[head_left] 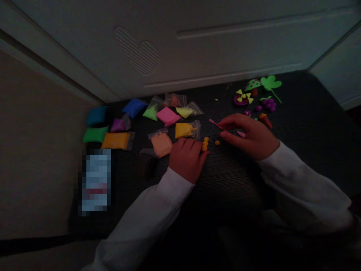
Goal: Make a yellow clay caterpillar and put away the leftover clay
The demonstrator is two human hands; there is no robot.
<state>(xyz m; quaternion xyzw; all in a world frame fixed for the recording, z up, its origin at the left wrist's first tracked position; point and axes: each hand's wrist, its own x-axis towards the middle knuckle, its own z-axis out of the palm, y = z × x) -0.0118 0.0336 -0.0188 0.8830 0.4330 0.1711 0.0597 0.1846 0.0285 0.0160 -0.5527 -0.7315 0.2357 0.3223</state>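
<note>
My left hand (187,158) rests on the dark table (231,180) with its fingers curled, and its fingertips pinch a small stack of orange clay balls (205,144). One loose orange clay ball (217,143) lies just to the right of it. My right hand (249,136) is closed on a thin pink modelling tool (216,124), whose tip points left and away from me. A second pink piece (241,133) shows under the fingers of that hand.
Several small bags of coloured clay (166,114) lie spread at the table's back left. Finished clay shapes, a green leaf (270,83), purple grapes (269,103) and a yellow-and-purple piece (242,98), sit at the back right. A blurred card (96,180) lies at left.
</note>
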